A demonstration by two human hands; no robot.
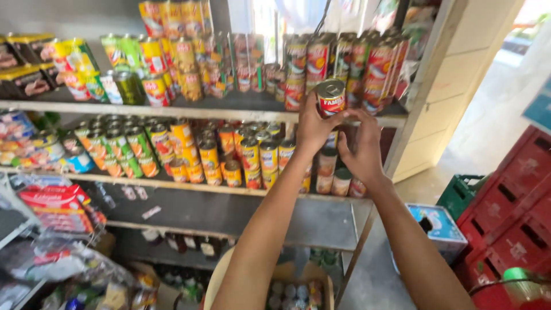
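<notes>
Closest to the camera, down between the person's arms, sat an open cardboard box on the floor with a good few round can tops showing inside, so by my read there was plenty more stock left to go up. Just right of it was a light blue carton, then a green crate and a stack of red crates off to the side.

Moving up, both arms were raised to the shelves. The left hand was wrapped around a small red can, gripping it from below and behind, and the right hand was curled in just under it, fingertips touching the can's lower edge, steadying it. The can sat right at the front lip of the upper shelf, at the right end of the row, in front of the tall red tins. I couldn't tell if its base was resting on the board or not.

Further back, the upper shelf looked pretty packed with stacked tins, and the middle shelf was full of green, yellow and orange cans in neat rows. So I'd say the shelving was mostly filled, with this one can mid-placement and the box below not yet emptied.
</notes>
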